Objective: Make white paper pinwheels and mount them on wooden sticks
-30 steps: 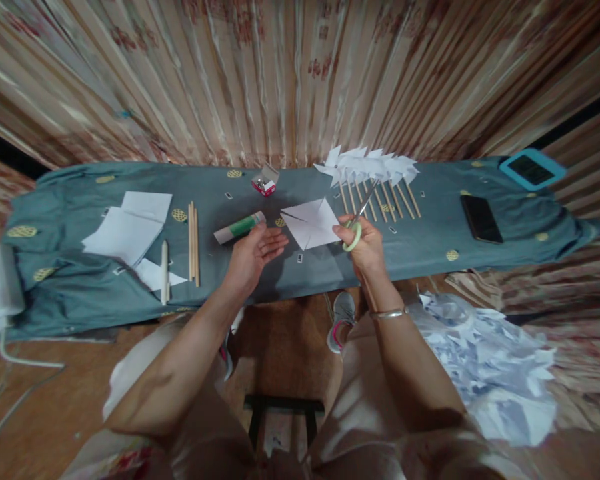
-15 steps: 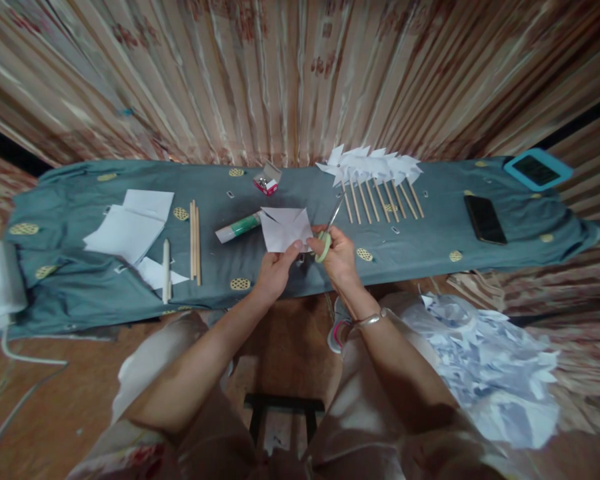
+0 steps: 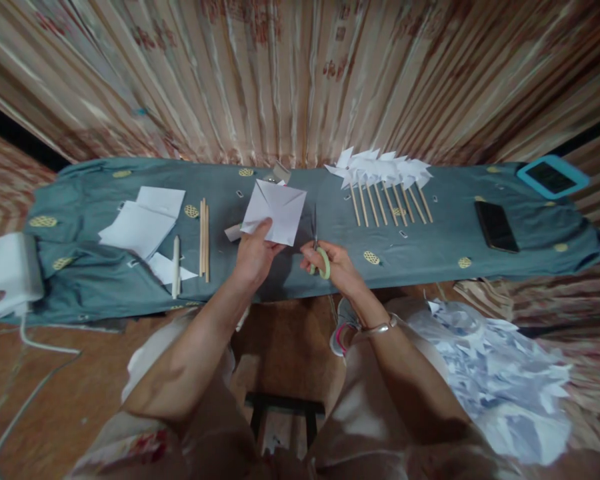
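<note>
In the head view, the left hand point(image 3: 255, 253) pinches a white paper square point(image 3: 275, 207) near its closest corner, thumb on top, slits running in from its far corners. Just beside it, the right hand point(image 3: 337, 263) grips green-handled scissors point(image 3: 324, 263), blades pointing away, apart from the paper!

Both forearms cross the near edge of the teal patterned cloth point(image 3: 415, 257); the far edge runs beyond the hands, against the curtain point(image 3: 300, 80). A broad stretch of cloth spreads from the right hand over to a black phone point(image 3: 497, 225); only a narrower strip separates the left hand from the wooden sticks point(image 3: 204, 240) on its left.

And what crowds in? A tube point(image 3: 233, 233) pokes out right by the left hand, mostly covered. Behind the square, a small open box point(image 3: 283, 173) is partly hidden. Beyond the right hand, paper pinwheels point(image 3: 380, 169) lie in a row; farther left of the left hand, loose sheets point(image 3: 139, 227).
</note>
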